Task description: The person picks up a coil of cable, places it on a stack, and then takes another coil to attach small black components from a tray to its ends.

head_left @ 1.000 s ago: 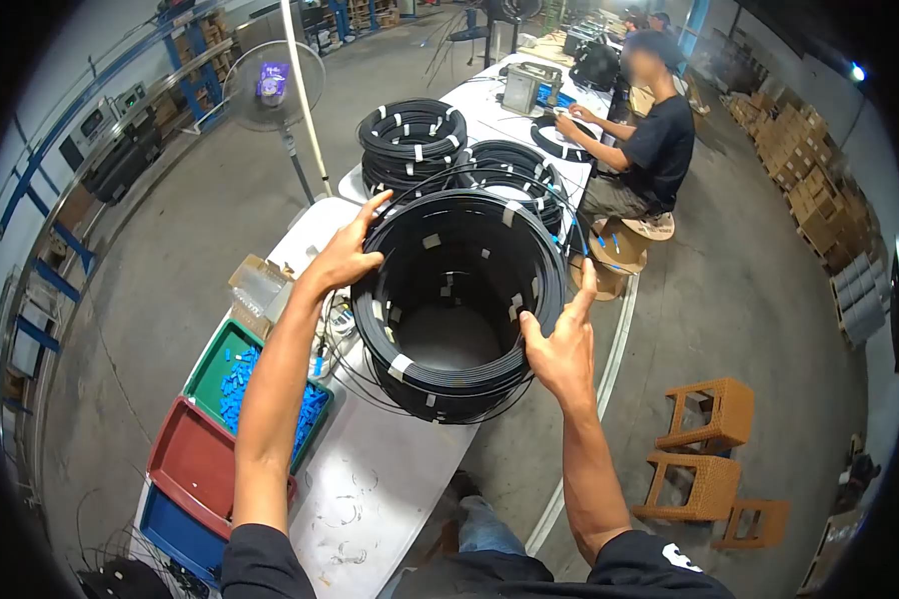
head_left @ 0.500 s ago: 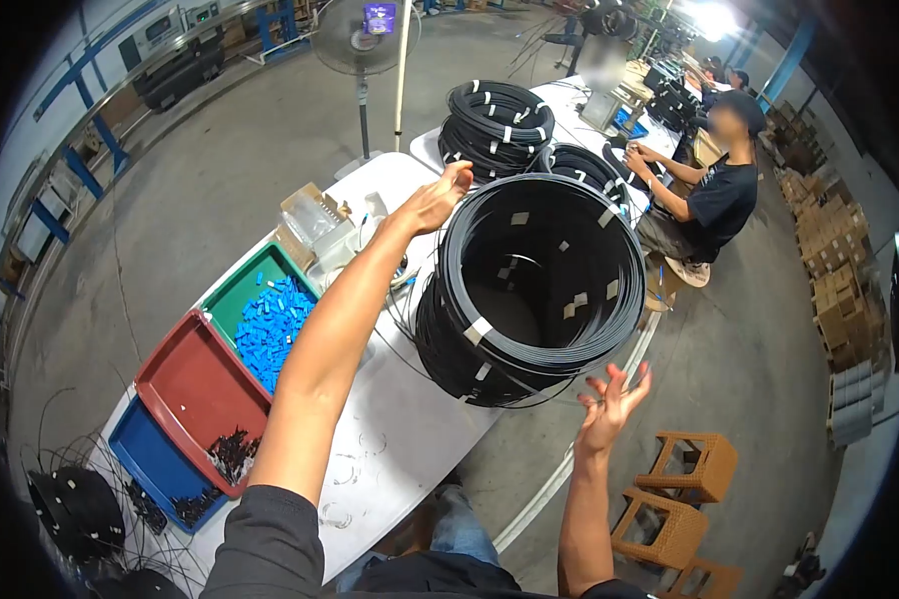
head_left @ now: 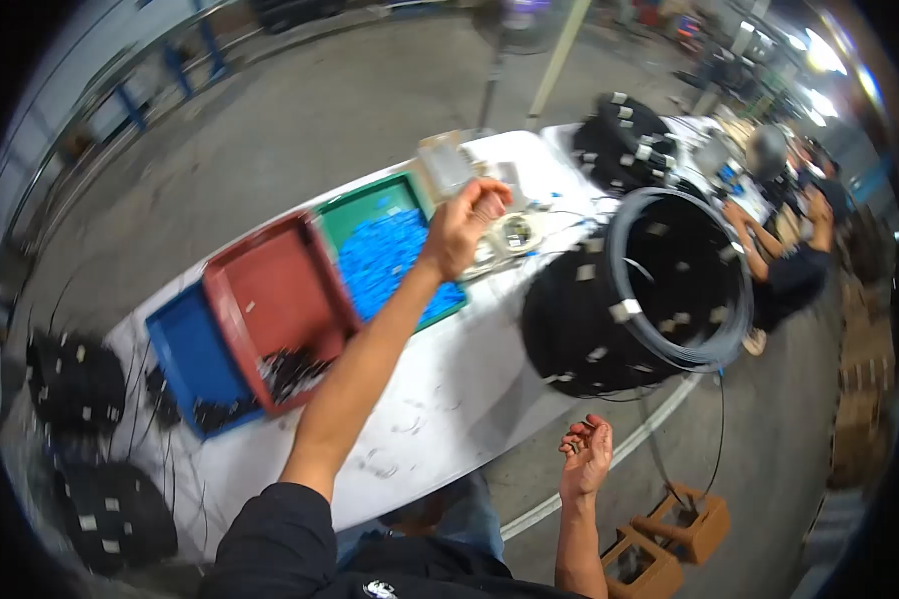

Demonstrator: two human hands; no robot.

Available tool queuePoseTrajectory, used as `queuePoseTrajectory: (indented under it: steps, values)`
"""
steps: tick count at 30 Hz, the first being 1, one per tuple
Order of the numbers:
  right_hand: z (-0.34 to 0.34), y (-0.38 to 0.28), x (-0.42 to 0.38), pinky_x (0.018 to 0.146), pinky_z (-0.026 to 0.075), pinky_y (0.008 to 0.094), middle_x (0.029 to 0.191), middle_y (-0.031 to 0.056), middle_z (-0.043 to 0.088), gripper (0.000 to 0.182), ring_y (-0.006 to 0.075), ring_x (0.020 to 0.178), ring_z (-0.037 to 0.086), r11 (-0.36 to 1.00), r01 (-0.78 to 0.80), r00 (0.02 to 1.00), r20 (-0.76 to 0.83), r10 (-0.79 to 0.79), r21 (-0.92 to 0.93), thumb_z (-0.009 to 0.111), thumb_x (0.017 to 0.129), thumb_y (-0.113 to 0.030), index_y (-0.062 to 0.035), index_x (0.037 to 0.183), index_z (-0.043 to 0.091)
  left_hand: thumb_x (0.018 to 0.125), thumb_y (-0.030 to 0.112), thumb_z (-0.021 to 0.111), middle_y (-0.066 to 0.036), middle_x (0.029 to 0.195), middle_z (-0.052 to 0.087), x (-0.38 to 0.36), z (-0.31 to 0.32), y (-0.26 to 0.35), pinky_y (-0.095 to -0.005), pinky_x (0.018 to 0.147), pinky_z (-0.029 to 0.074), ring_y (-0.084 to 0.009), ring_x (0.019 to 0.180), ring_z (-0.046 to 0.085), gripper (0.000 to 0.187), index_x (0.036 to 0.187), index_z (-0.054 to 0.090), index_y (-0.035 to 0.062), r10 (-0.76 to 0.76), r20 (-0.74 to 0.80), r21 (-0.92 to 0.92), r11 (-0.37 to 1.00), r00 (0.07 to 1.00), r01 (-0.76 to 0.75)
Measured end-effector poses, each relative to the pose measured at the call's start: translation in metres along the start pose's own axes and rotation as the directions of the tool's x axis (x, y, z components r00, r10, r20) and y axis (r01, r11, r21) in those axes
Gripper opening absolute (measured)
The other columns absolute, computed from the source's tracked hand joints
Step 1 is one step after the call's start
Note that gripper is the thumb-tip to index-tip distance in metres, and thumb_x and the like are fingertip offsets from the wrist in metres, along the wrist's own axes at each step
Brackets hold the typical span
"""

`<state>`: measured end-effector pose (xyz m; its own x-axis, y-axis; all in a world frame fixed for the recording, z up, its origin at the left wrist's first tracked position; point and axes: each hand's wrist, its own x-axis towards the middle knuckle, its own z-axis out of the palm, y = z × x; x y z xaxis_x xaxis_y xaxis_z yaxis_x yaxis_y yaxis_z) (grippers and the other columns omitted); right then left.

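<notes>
My left hand point(head_left: 464, 230) is raised over the right edge of a green tray point(head_left: 322, 222) of small blue pieces point(head_left: 385, 262). Its fingers look curled and are smeared by motion, so whether they hold anything does not show. My right hand point(head_left: 586, 461) is palm up below the table's front edge, fingers loosely bent and apart, with nothing seen in it. To the right, a tall stack of black cable coils point(head_left: 574, 319), marked with white tape tabs, lies tilted at the table's edge. Neither hand touches it.
A red tray point(head_left: 270, 270) and a blue tray point(head_left: 195, 334), both with dark small parts, stand on the white table point(head_left: 420, 419). More cable coils point(head_left: 624, 145) stand behind. A co-worker point(head_left: 794, 280) is at the far right. Brown stools point(head_left: 694, 524) stand on the floor.
The view has swung left. My left hand has come away from the cable stack to beside the green tray. My right hand is also apart from the stack, its fingers more bent.
</notes>
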<state>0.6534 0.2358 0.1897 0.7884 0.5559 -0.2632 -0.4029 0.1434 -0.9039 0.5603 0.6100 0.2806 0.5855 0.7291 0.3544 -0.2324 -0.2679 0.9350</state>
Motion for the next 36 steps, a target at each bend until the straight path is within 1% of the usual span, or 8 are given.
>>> queuePoseTrajectory:
  steps: [3,7,11,16,21,26,29,36]
  values:
    - [0.038,0.027,-0.024,0.067,0.047,0.0279,0.085,0.0026,0.061,0.019,0.0137,0.074,0.058,0.989,-0.147,0.987,0.061,0.146,0.009,0.055,0.104,-0.026,-0.007,0.106,0.058,0.082,0.006,0.053,-0.006,0.091,0.067,-0.117,-0.044,0.001,-0.0298,0.085,0.049,-0.015,0.087,0.063,0.018,0.097,0.061,0.002,-0.04,-0.143,0.095,0.994,0.989,0.054]
    - [0.085,0.072,-0.046,0.064,0.046,0.0272,0.084,0.0023,0.059,0.01,0.0119,0.071,0.055,0.979,-0.184,0.963,0.182,0.198,-0.09,0.062,0.099,-0.014,-0.0054,0.102,0.06,0.077,0.003,0.055,-0.007,0.074,0.063,-0.284,-0.084,-0.002,-0.0303,0.075,0.051,-0.0168,0.07,0.063,0.015,0.092,0.058,0.0011,-0.221,-0.18,0.179,0.951,0.959,0.253]
    - [0.135,0.111,-0.054,0.065,0.046,0.0259,0.087,0.0044,0.06,0.01,0.0108,0.07,0.056,0.957,-0.04,0.924,0.354,0.145,-0.287,0.062,0.097,-0.008,-0.0016,0.104,0.059,0.076,0.007,0.059,-0.009,0.078,0.066,-0.404,-0.111,0.002,-0.0348,0.07,0.051,-0.0236,0.072,0.067,0.019,0.095,0.058,0.0034,-0.261,-0.418,0.172,0.918,0.87,0.358]
    - [0.216,0.157,-0.067,0.067,0.046,0.0228,0.089,0.0028,0.062,0.013,0.0091,0.076,0.057,0.905,0.138,0.746,0.643,0.173,-0.403,0.066,0.094,-0.003,-0.0003,0.104,0.059,0.075,0.002,0.061,-0.009,0.081,0.065,-0.483,-0.15,0.015,-0.0353,0.078,0.05,-0.023,0.079,0.066,0.025,0.1,0.06,0.0027,-0.203,-0.553,0.355,0.82,0.808,0.449]
    - [0.265,0.202,-0.099,0.064,0.048,0.0275,0.081,0.007,0.069,0.012,0.0117,0.068,0.059,0.622,0.641,0.52,0.85,0.08,-0.45,0.072,0.087,-0.003,-0.0011,0.096,0.065,0.078,0.001,0.063,-0.007,0.083,0.066,-0.53,-0.186,0.004,-0.0385,0.076,0.049,-0.0272,0.08,0.065,0.027,0.104,0.058,0.0046,-0.126,-0.682,0.445,0.711,0.721,0.545]
    - [0.267,0.282,-0.129,0.069,0.056,0.0401,0.097,0.0156,0.069,0.021,0.0327,0.078,0.068,0.468,0.881,0.043,0.997,0.058,-0.065,0.073,0.081,-0.006,-0.0039,0.1,0.066,0.075,-0.001,0.059,-0.006,0.079,0.064,-0.561,-0.19,0.002,-0.0392,0.074,0.047,-0.0269,0.077,0.063,0.028,0.103,0.058,0.0041,0.026,-0.581,0.604,0.684,0.813,0.41]
    - [0.275,0.312,-0.137,0.072,0.055,0.0422,0.097,0.0162,0.068,0.024,0.0344,0.084,0.066,0.268,0.944,-0.168,0.98,-0.109,0.192,0.072,0.081,-0.008,-0.0036,0.104,0.065,0.066,-0.002,0.053,-0.006,0.07,0.058,-0.588,-0.17,-0.002,-0.0384,0.071,0.046,-0.0262,0.067,0.057,0.029,0.094,0.059,0.0046,0.067,-0.58,0.562,0.755,0.812,0.339]
    - [0.284,0.333,-0.156,0.08,0.052,0.0448,0.096,0.0184,0.066,0.011,0.0367,0.091,0.064,0.223,0.959,-0.148,0.981,-0.122,0.173,0.066,0.084,-0.005,-0.001,0.094,0.066,0.059,0.0,0.048,-0.004,0.063,0.054,-0.645,-0.12,-0.002,-0.0355,0.068,0.045,-0.0238,0.056,0.052,0.031,0.087,0.059,0.0038,0.144,-0.406,0.558,0.821,0.902,0.12]
